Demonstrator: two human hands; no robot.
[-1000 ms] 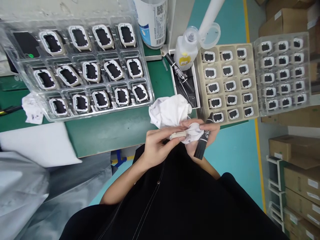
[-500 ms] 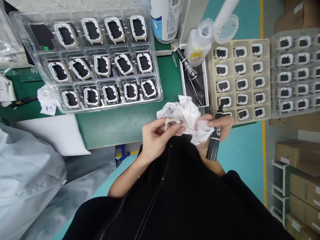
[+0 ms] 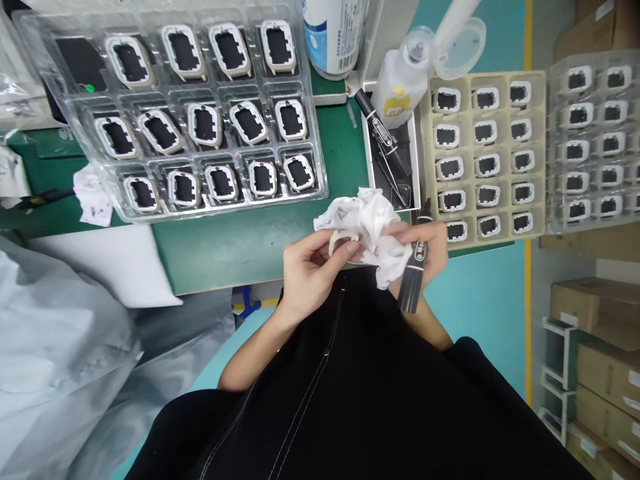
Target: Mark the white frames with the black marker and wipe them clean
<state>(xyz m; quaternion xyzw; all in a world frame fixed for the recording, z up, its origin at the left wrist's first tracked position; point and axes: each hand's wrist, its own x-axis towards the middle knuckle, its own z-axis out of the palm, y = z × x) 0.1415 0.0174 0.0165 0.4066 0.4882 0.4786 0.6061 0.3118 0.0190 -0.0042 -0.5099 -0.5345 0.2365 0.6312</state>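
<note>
Between the thumb and fingers of my left hand (image 3: 311,270) is a small pale frame (image 3: 342,239), tilted up in front of my chest. My right hand (image 3: 429,250) is closed on a crumpled white cloth (image 3: 393,259) and also keeps a black marker pen (image 3: 414,277) against the palm, slanting downward. The cloth spreads leftward and meets the frame at its right side, hiding part of it. Some fingertips of both hands are covered by the cloth.
A clear tray (image 3: 235,207) of similar frames lies at left on the green table (image 3: 225,257). At right are a beige tray (image 3: 505,243) and another clear tray (image 3: 550,227). A white box (image 3: 373,193) holds a marker, tweezers and a bottle (image 3: 400,87); a larger bottle (image 3: 333,40) stands behind.
My right hand has moved left toward my left hand, bringing the cloth and marker with it. The left hand still holds the frame in nearly the same place.
</note>
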